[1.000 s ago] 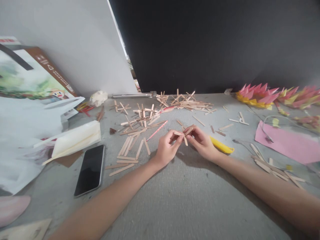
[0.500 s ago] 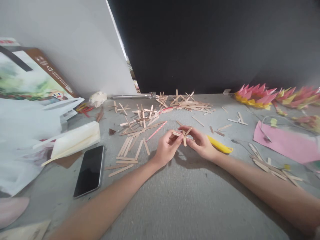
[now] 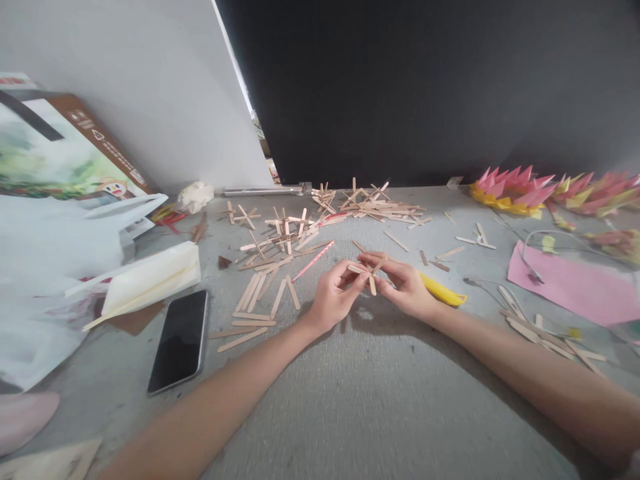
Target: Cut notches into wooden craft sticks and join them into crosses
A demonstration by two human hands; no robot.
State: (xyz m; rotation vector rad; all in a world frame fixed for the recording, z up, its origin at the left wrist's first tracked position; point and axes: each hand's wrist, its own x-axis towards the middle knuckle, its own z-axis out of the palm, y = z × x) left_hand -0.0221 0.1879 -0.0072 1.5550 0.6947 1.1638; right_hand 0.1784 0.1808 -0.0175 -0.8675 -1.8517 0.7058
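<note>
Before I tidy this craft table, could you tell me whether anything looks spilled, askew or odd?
Wooden sticks lie strewn loose across the grey table, not stacked. A phone lies askew beside them. Both hands, left hand and right hand, hold crossed sticks.

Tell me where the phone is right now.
In the head view, the phone lies face up on the grey table, left of the left hand, just below the folded cream paper.

2 bare forearms, no sleeves in view, no rings or watch showing, left hand [image 3: 334, 298], right hand [image 3: 406, 288]
</note>
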